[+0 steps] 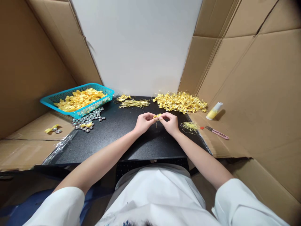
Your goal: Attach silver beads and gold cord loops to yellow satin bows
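A small yellow ribbon bow (pixel 157 116) is pinched between both hands above the black table top (pixel 113 135). My left hand (pixel 144 122) grips its left side with thumb and fingertips. From the other side, my right hand (pixel 169 121) is closed on it too. A thin yellow cord end (pixel 156 124) hangs below the fingers. Behind the hands lie a bundle of straight yellow cords (pixel 134 103) and, to the right, a heap of yellow bows with looped cords (pixel 181 102). My fingers partly cover the bow, so its finer shape is hidden.
A teal basket (pixel 94 106) of yellow ribbon pieces stands at the back left. Shiny silver beads (pixel 88 120) lie before it. To the right are cord clippings (pixel 190 126), pink-handled snips (pixel 217 132) and a white-and-yellow cylinder (pixel 214 111). Cardboard walls (pixel 254 88) flank the table.
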{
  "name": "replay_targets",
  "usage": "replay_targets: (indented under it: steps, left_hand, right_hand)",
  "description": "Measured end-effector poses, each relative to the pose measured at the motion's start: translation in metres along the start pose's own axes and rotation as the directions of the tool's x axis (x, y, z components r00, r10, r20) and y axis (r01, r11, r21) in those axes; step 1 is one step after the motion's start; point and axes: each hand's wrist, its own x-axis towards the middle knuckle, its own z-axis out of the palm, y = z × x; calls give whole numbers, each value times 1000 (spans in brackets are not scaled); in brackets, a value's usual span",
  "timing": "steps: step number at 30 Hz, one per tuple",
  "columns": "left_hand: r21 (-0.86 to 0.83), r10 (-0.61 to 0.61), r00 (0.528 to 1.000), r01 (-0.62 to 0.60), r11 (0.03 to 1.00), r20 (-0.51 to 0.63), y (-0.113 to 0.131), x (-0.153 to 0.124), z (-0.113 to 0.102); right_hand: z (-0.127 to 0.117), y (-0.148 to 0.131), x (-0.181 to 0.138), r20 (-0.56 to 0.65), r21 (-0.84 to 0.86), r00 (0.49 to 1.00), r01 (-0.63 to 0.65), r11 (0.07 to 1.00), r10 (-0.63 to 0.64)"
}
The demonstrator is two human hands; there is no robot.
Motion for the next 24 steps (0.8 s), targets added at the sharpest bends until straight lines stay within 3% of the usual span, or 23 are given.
replay_targets:
  steps: [9,15,18,24]
  left_hand:
    - [35,-31,998,32,999,-47,-3,6,0]
    - [164,37,993,-18,986,-112,-2,10,-12]
    - [238,104,991,-80,968,-90,3,7,-14]
    - [294,148,988,-128,947,-44,6,2,-8]
  right_hand:
    - [2,2,1,25,-102,999,34,994,-32]
    - [-9,1,9,-18,-228,998,57,972,-63]
    - [-11,-4,9,-32,-267,996,70,961,-82]
    - [0,-5,2,64,-378,996,82,922,-62]
